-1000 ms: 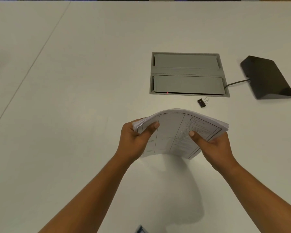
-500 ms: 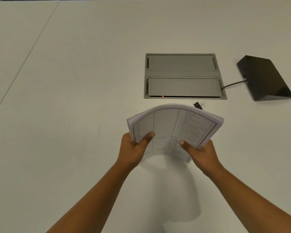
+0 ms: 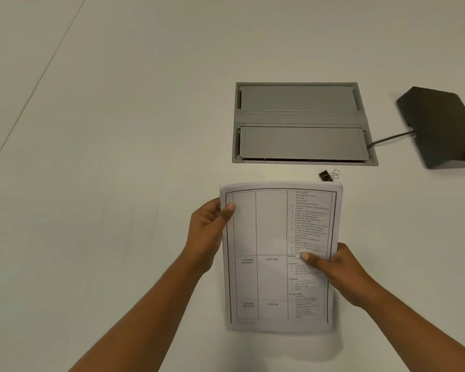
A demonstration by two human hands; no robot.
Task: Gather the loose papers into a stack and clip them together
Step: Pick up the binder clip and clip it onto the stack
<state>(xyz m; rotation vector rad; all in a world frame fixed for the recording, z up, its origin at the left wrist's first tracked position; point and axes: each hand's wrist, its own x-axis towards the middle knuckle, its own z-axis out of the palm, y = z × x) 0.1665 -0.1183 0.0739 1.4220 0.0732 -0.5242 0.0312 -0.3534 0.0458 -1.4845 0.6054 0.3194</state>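
White bench (image 3: 118, 157) lies under our paper stack (image 3: 269, 237). Our left hand (image 3: 207, 232) and right hand (image 3: 341, 272) grip its sides; binder clip (image 3: 326, 175) sits just beyond

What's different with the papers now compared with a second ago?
The paper stack, bowed before, is now flat and faces the camera. The left hand has slid up its left edge; the right hand keeps the right edge. The binder clip lies untouched on the table.

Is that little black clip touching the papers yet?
Cannot tell. In the head view the clip sits right at the papers' far edge; no plain gap or contact shows.
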